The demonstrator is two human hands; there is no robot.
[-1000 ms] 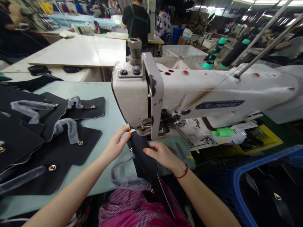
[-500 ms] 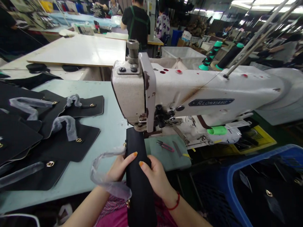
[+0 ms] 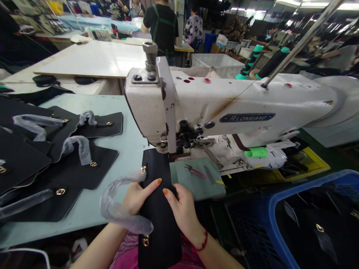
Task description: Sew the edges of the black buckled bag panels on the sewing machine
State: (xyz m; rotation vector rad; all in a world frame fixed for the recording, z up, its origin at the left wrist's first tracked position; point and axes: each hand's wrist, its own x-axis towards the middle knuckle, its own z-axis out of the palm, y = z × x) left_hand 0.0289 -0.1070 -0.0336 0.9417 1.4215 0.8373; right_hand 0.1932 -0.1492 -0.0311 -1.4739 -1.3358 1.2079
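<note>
A black leather bag piece point(image 3: 158, 216) lies under the head of a white sewing machine point(image 3: 224, 108) and hangs over the table's front edge. Its plastic-wrapped strap point(image 3: 117, 209) loops to the left, fixed by gold rings. My left hand point(image 3: 137, 196) rests on the piece's left side with the forefinger stretched across it. My right hand point(image 3: 181, 207) presses on its right side, fingers flat. Both forefingers nearly meet on the leather, just in front of the needle area point(image 3: 168, 147).
Several black leather panels point(image 3: 70, 168) with gold fittings and wrapped straps lie on the pale green table at the left. Small snips point(image 3: 195, 172) lie right of the piece. A blue crate point(image 3: 283, 209) with more black pieces stands at the right. People work at tables behind.
From a second ago my hands slid back toward me along the piece and settled flat on it. The piece has moved a little to the left under the machine head.
</note>
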